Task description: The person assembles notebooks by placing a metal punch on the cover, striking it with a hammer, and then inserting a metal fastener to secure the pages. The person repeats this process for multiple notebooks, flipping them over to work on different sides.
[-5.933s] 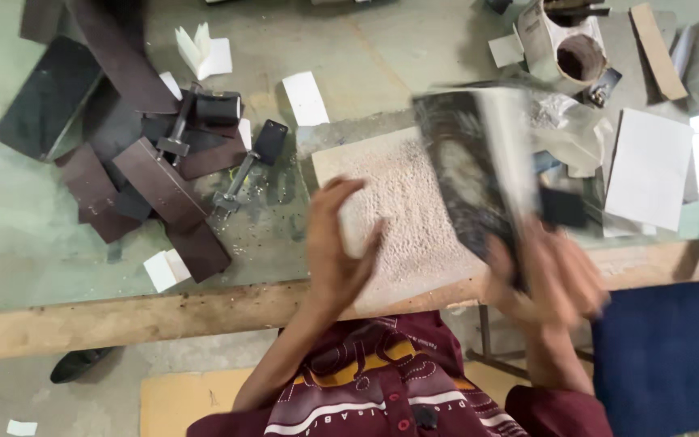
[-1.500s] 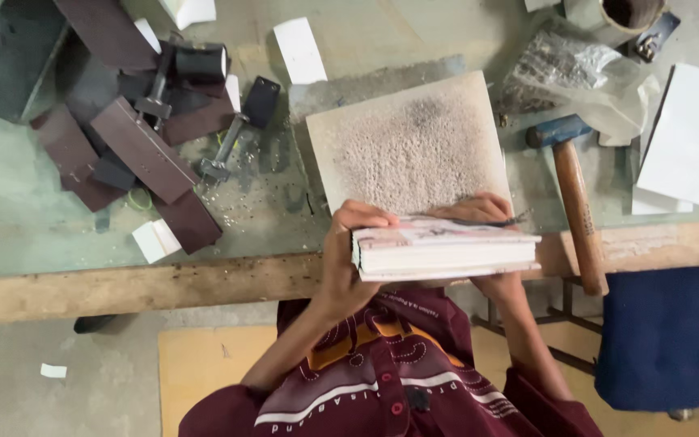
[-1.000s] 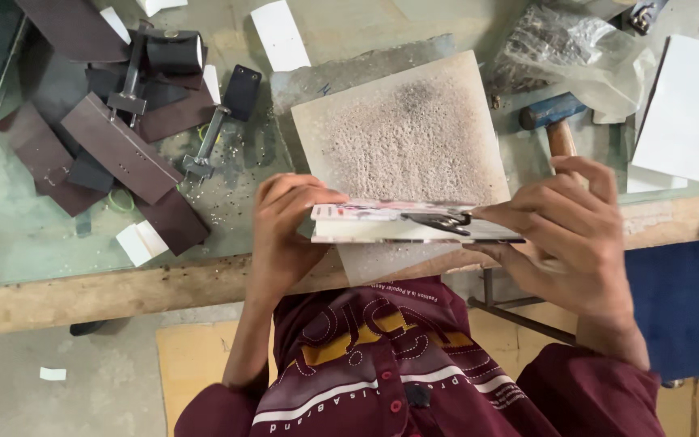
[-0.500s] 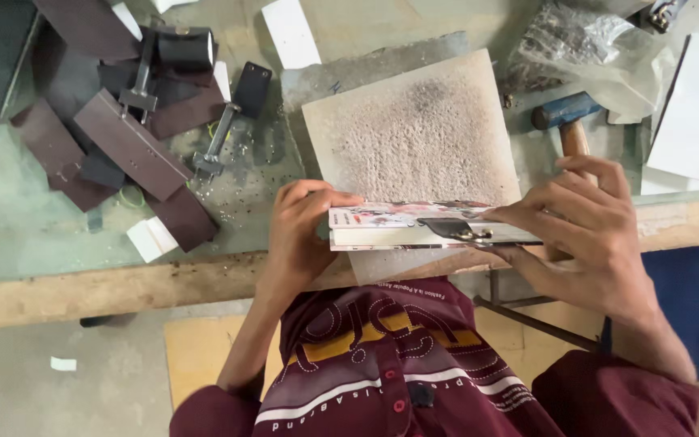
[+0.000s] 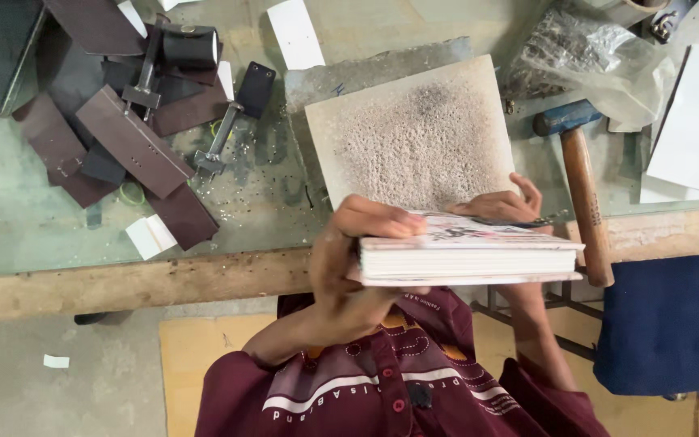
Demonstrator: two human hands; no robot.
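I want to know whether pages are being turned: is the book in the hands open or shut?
Shut. The book shows one solid block of page edges, gripped by the left hand, right hand on top.

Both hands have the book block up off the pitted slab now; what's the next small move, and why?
Probably lower the book flat onto the pitted slab: the left hand grips its near-left end, the right hand rests on its cover, and it hangs level just above the slab's near edge.
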